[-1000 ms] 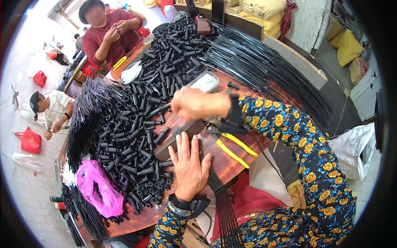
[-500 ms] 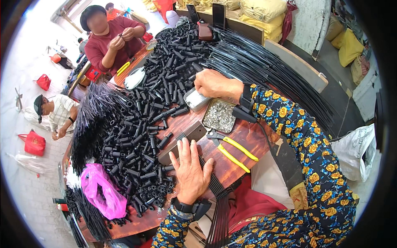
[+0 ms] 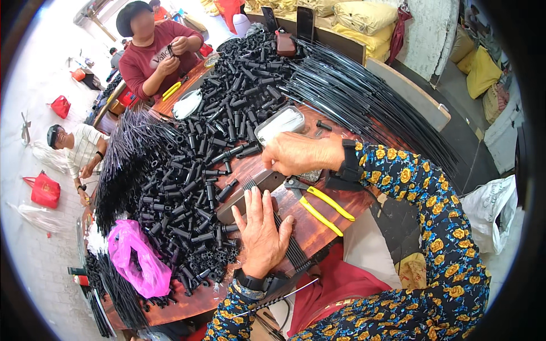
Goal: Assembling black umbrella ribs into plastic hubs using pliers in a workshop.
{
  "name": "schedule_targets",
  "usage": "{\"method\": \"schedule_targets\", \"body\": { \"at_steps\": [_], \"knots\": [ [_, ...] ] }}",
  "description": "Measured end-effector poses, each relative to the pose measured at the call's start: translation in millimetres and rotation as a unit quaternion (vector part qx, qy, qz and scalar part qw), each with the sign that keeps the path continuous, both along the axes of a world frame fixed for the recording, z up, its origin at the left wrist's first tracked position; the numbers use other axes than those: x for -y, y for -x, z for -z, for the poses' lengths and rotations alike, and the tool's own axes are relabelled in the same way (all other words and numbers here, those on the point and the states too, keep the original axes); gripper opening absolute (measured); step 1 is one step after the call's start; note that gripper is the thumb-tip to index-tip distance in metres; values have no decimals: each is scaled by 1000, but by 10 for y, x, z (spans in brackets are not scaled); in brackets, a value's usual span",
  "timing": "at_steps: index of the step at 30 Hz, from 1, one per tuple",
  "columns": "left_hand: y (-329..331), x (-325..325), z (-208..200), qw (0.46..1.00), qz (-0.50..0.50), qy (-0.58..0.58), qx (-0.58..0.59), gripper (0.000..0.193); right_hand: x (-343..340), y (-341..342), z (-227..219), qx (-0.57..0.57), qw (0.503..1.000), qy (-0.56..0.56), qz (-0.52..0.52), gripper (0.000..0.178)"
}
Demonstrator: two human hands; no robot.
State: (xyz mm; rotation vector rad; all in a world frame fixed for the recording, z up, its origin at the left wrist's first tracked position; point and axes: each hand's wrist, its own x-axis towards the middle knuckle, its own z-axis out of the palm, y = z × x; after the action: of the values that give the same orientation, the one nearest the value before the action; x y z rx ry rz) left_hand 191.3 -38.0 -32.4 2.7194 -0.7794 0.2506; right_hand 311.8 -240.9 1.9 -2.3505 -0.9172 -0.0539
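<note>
The table point(image 3: 193, 307) fills most of the space in front of me, reddish brown where its wood shows. Across its left and middle spreads a great heap of short black tubular parts point(image 3: 182, 196), and on the far right lies a broad sheaf of long black rods point(image 3: 369, 102). A pink plastic bag point(image 3: 136, 258) sits at the heap's near left. A narrow row of thin black rods point(image 3: 294, 250) runs under my left palm, its tips just past my fingertips and its other end reaching over the table edge toward my lap. My left hand point(image 3: 264, 236) lies flat on that row, fingers a little spread. My right hand point(image 3: 298, 153) is farther forward, beyond the tips, its fingers curled narrow; I cannot tell whether it pinches anything. The yellow-handled cutters point(image 3: 318, 215) lie right of the row, untouched. A clear tray point(image 3: 260, 136) of white pieces stands just beyond my right hand. The dark block point(image 3: 272, 181) lies by the row's tips. Small silvery bits point(image 3: 310, 175) show below my right wrist
</note>
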Motion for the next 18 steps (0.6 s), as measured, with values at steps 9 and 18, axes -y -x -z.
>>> {"method": "schedule_targets", "body": {
  "at_steps": [9, 18],
  "knots": [
    [3, 26, 1, 1000, 9, 11, -6, 68, -26, 155, -67, 4, 999, 18, 41, 29],
    [5, 22, -18, 1000, 5, 5, 9, 71, -51, 77, 23, 23, 1000, 17, 6, 28]
  ]
}}
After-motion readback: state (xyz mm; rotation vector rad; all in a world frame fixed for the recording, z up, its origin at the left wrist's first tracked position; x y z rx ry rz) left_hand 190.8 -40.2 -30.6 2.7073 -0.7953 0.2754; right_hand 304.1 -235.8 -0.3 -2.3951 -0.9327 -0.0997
